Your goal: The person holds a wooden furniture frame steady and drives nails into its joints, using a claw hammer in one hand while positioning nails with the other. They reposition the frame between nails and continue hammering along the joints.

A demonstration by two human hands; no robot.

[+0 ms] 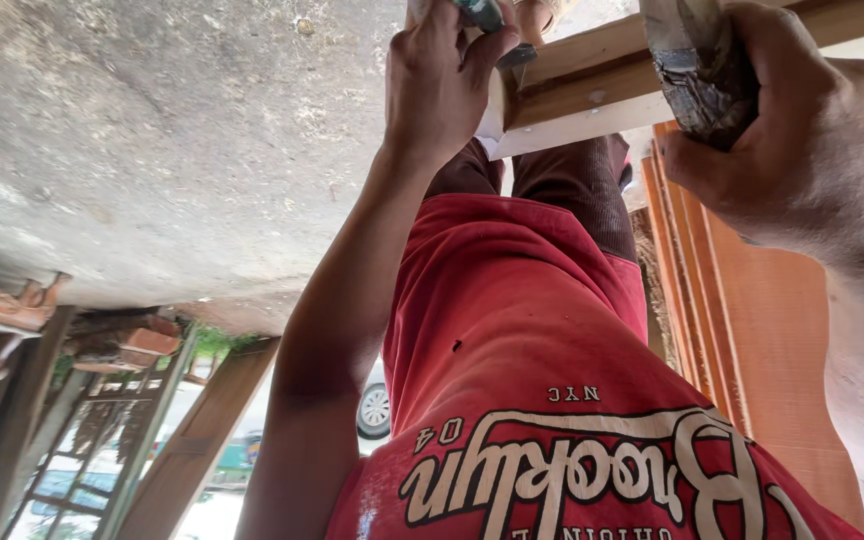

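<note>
Against the pale wooden frame piece (592, 85) near the top edge of the view, both hands are at work, and the whole picture appears upside down (the camera looks back along the person's own body). The left hand (439, 85) has its fingers curled tight around a slim tool with a dark greenish handle (482, 14), whose metal end (517, 55) meets the end of the frame piece; most of the tool is cut off by the picture's edge. The right hand (797, 130) is wrapped closed around a thick, worn grey-silver handle (697, 75), which crosses in front of the wood and hides part of it; what sits on that handle's far end cannot be told. Between the two forearms hangs a red printed shirt (532, 350), filling the lower middle and blocking much of the ground, with dark ribbed trousers (572, 185) beyond it. Stacked reddish-brown wooden boards (752, 320) run just beside the right arm. Rough grey concrete floor (172, 130) spreads on the other side, bordered by brown timber posts (202, 440), with a car wheel (376, 408) showing past the left arm.
</note>
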